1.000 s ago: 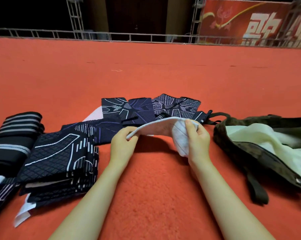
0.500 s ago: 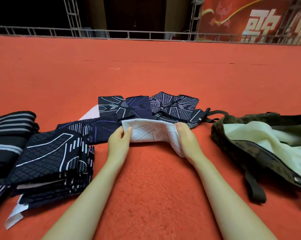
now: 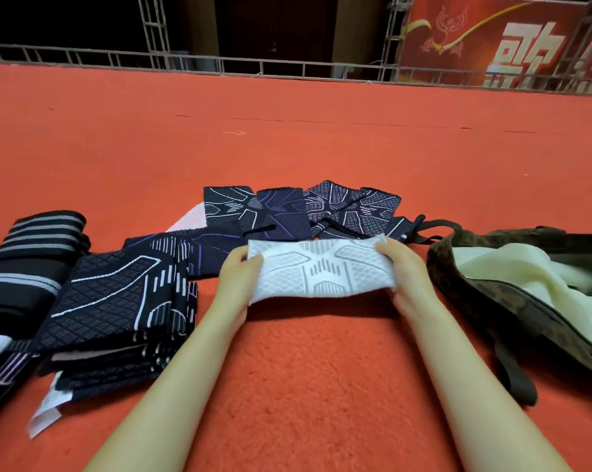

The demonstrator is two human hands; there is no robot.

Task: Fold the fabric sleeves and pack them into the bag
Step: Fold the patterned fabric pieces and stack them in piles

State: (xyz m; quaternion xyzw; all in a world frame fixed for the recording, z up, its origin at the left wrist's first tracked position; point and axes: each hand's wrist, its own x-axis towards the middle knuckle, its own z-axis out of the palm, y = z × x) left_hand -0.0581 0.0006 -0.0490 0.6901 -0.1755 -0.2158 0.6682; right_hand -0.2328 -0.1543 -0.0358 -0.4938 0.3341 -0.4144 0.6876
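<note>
**Knit, Pile and Metal**

The white sleeve (image 3: pixel 321 272) is matt knit cloth with raised mesh ribbing. At nine o'clock, the dark folded sleeves (image 3: pixel 117 301) look similarly textured. The red carpet (image 3: pixel 304 386) is fuzzy pile. The bag (image 3: pixel 485 294) is dull woven fabric; the railing (image 3: pixel 260 68) is metal.

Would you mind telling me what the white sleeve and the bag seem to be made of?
White sleeve: likely stretchy knit, matte; mesh diamonds and grey woven lines show. Bag: seemingly woven canvas, dull brown-green mottled, with a pale soft cloth lining.

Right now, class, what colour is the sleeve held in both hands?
White sleeve with grey pattern; head view.
</note>
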